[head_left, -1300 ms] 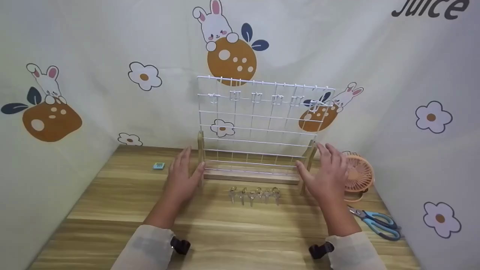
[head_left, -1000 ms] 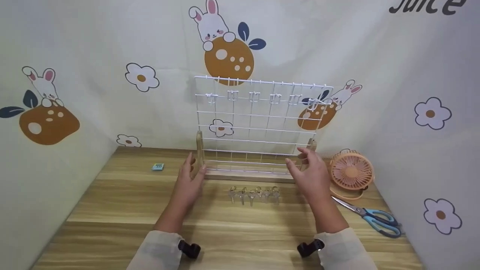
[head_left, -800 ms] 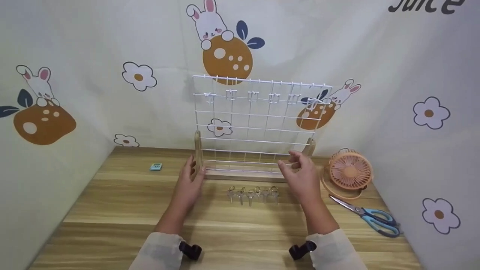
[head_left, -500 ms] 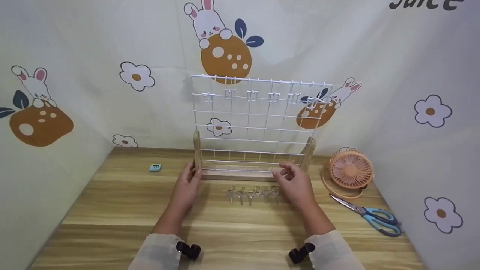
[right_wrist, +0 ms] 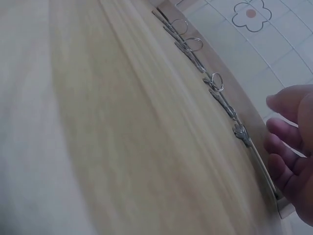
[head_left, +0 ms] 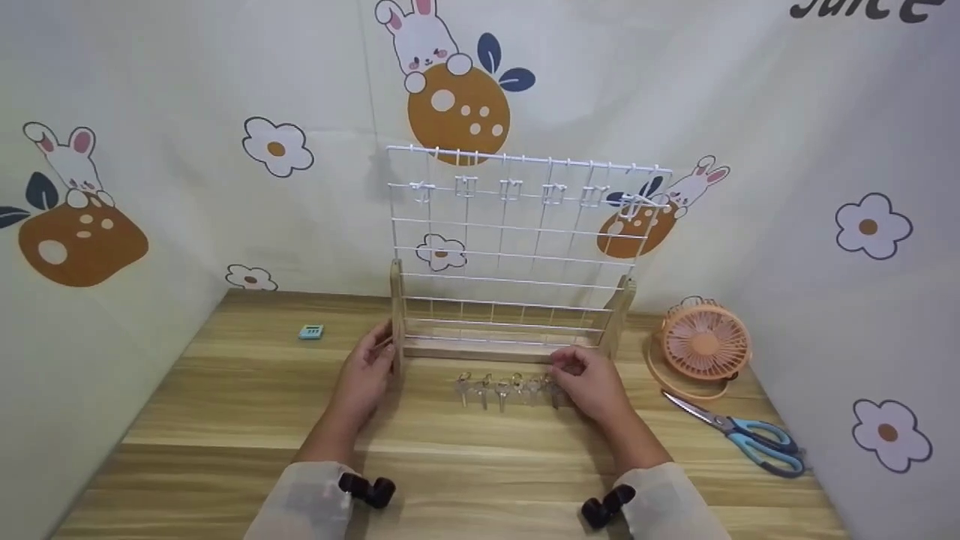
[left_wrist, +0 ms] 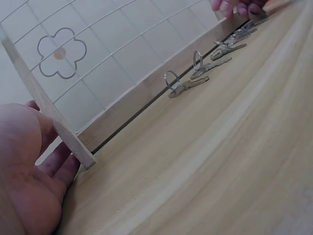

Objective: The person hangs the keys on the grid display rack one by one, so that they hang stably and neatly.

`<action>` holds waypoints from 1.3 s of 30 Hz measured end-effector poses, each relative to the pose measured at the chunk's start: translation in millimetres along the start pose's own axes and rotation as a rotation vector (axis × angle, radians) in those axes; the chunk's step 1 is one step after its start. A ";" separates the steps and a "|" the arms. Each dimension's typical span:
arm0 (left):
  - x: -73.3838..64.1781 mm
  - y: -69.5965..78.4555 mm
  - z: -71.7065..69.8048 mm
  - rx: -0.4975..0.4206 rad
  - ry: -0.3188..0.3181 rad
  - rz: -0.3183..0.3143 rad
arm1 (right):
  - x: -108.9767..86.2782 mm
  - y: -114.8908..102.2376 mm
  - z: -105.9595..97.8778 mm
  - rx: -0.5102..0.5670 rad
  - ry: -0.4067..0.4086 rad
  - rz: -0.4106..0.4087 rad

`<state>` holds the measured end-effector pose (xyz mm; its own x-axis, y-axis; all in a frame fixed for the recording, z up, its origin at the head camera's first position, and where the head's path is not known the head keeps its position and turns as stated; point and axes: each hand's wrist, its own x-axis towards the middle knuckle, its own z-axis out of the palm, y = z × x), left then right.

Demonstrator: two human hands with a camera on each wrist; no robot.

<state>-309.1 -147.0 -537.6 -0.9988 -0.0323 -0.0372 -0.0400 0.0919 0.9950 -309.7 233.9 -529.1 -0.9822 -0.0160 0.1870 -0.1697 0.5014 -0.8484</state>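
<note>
A white wire grid rack [head_left: 521,247] stands upright in a wooden base, with small white hooks [head_left: 510,189] along its second wire. My left hand [head_left: 364,371] is at the outer side of the rack's left wooden upright [head_left: 397,307]. In the left wrist view its loosely bent fingers [left_wrist: 63,169] lie against that upright. Several keys with rings [head_left: 501,390] lie in a row before the base. My right hand [head_left: 592,382] hovers at the row's right end, thumb and fingers bent above the last key [right_wrist: 240,134]. Nothing shows between its fingers in the right wrist view.
On the right stand an orange fan [head_left: 705,343] and, nearer, blue-handled scissors [head_left: 750,439] with their blades toward my right arm. A small turquoise device [head_left: 311,331] lies at the left. Printed cloth [head_left: 322,217] surrounds the wooden table [head_left: 480,480] at the back and sides.
My right hand has come inward and down from the right upright to the rightmost key, its fingers bending. The left hand stays at the left upright, its thumb now drawn back from the front.
</note>
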 end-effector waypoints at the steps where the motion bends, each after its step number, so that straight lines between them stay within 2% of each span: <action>1: 0.3 0.5 -1.2 0.001 0.001 0.000 | 0.4 0.8 0.5 -0.013 -0.009 0.001; 9: 3.0 1.9 -14.5 -0.002 -0.025 -0.055 | -4.2 4.9 4.8 -0.057 -0.082 0.025; 16: 3.5 5.1 -24.1 -0.007 -0.041 -0.036 | -3.3 2.9 5.8 -0.101 -0.133 0.024; 19: 3.5 4.5 -23.2 -0.013 -0.043 -0.045 | -2.8 2.8 4.7 -0.109 -0.140 0.023; 26: 4.1 2.1 -17.7 0.009 -0.051 0.010 | -3.6 4.3 0.6 -0.127 -0.133 0.028; 30: 5.0 0.4 -15.8 0.018 -0.041 0.019 | -3.6 6.6 -0.1 -0.158 -0.117 0.024; 39: 7.2 -3.1 -11.2 0.032 -0.024 0.013 | 0.0 4.0 -11.2 -0.145 -0.186 0.010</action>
<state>-315.8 -158.6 -539.9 -0.9996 -0.0067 -0.0274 -0.0280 0.1238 0.9919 -309.4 245.6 -527.0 -0.9839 -0.1633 0.0730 -0.1600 0.6215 -0.7669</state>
